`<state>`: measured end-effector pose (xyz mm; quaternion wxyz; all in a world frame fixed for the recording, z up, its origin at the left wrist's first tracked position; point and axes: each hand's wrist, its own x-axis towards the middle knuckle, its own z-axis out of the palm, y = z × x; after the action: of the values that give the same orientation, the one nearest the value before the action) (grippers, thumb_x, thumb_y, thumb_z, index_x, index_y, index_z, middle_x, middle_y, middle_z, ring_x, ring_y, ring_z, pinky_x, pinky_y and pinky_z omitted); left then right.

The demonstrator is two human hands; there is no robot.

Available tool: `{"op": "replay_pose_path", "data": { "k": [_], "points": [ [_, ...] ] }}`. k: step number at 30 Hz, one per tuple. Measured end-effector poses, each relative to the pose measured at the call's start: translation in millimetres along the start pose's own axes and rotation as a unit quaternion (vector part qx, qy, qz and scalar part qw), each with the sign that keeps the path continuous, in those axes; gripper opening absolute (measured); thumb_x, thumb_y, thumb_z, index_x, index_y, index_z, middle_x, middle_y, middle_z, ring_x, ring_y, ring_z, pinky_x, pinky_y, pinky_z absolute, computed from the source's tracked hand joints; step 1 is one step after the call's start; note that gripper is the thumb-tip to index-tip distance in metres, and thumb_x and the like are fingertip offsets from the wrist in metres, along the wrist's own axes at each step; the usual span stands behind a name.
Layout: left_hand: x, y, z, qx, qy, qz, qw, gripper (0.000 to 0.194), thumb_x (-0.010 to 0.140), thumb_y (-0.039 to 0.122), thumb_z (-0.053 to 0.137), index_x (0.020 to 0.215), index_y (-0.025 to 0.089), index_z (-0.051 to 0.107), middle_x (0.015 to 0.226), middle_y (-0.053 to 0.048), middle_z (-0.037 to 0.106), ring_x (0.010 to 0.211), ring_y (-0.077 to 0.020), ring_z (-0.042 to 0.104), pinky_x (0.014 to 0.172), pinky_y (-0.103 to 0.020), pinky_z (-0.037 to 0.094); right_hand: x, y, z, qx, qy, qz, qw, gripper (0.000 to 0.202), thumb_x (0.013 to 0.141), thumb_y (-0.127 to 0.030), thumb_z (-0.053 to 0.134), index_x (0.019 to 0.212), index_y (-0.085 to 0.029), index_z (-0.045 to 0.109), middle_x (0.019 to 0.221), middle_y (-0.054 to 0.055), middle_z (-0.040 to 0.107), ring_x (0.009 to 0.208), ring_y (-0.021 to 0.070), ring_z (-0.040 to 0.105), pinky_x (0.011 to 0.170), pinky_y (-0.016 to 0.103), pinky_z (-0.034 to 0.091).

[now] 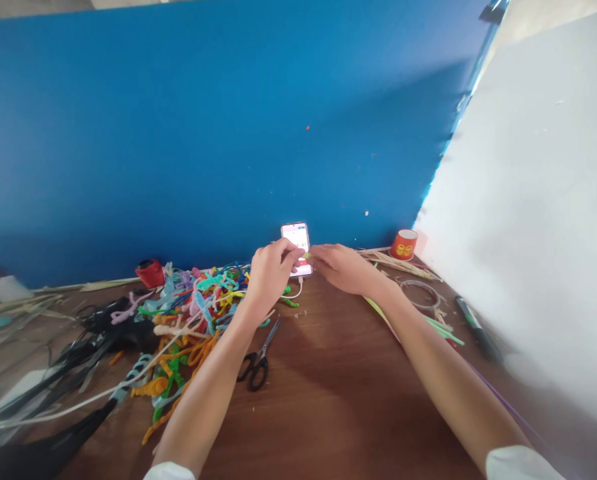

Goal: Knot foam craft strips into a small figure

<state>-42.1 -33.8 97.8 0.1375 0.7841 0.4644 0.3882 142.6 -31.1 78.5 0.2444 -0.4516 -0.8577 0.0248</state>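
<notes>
Over the table, my left hand (271, 270) is closed, thumb and fingers pinching one end of a short yellow-green pipe cleaner (307, 255). Close beside it, my right hand (341, 267) has its fingertips together at the other end of the piece. Most of the piece is hidden by my fingers. Behind both hands a lit phone (295, 233) leans upright, partly covered by them. Black-handled scissors (259, 365) lie below my left hand. A heap of colourful twisted pipe cleaners (203, 300) spreads left of my left forearm.
Loose green pipe cleaners (443, 328), a wire ring (435, 297), a red cup (404, 245) and a dark marker (478, 327) are at right. A white cable (128, 383) crosses the left side near black straps (73, 360). A blue panel (228, 133) rises behind the table.
</notes>
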Motion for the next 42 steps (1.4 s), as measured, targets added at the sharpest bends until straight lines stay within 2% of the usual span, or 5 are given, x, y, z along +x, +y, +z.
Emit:
{"op": "replay_pose_path", "data": {
  "k": [6,14,25,32,42],
  "points": [
    [0,-3,3.3,-0.015,-0.002,-0.007,1.000,0.024,0.092,0.035,0.054,0.075,0.019,0.063,0.069,-0.002,0.073,0.062,-0.0159,0.067,0.063,-0.026,0.047,3,0,6,-0.030,0.017,-0.026,0.999,0.032,0.106,-0.029,0.030,0.090,-0.017,0.056,0.087,0.008,0.067,0.070,0.0164,0.051,0.067,0.030,0.024],
    [-1,-2,4.0,-0.016,0.014,-0.017,1.000,0.030,0.093,0.040,0.052,0.073,0.019,0.061,0.067,-0.003,0.071,0.061,-0.0164,0.065,0.061,-0.026,0.045,-2,-8,10,-0.118,0.013,0.006,0.993,0.025,0.102,-0.021,0.031,0.118,-0.014,0.049,0.079,0.008,0.068,0.064,0.0214,0.052,0.060,0.031,0.019],
    [-1,-1,6.1,-0.042,0.030,-0.027,0.998,0.033,0.093,0.041,0.051,0.072,0.019,0.062,0.063,-0.002,0.068,0.060,-0.0158,0.063,0.061,-0.026,0.044,3,-9,12,-0.159,0.108,-0.028,0.981,0.027,0.096,-0.005,0.036,0.098,-0.016,0.061,0.088,0.006,0.070,0.081,0.0205,0.058,0.081,0.033,0.025],
    [-2,-1,7.8,-0.057,0.032,-0.048,0.997,0.033,0.092,0.042,0.052,0.069,0.019,0.059,0.060,-0.001,0.066,0.057,-0.0155,0.063,0.060,-0.026,0.044,3,-18,12,-0.163,0.081,-0.043,0.982,0.024,0.103,-0.021,0.039,0.103,-0.013,0.062,0.091,0.010,0.071,0.083,0.0220,0.059,0.080,0.033,0.025],
    [-3,1,8.5,-0.015,0.018,-0.041,0.999,0.038,0.093,0.042,0.050,0.063,0.020,0.055,0.057,0.000,0.065,0.058,-0.0157,0.059,0.061,-0.027,0.040,2,-20,10,-0.187,-0.003,-0.021,0.982,0.028,0.095,-0.005,0.036,0.106,-0.011,0.061,0.088,0.011,0.071,0.078,0.0222,0.061,0.075,0.033,0.025]
  ]
}}
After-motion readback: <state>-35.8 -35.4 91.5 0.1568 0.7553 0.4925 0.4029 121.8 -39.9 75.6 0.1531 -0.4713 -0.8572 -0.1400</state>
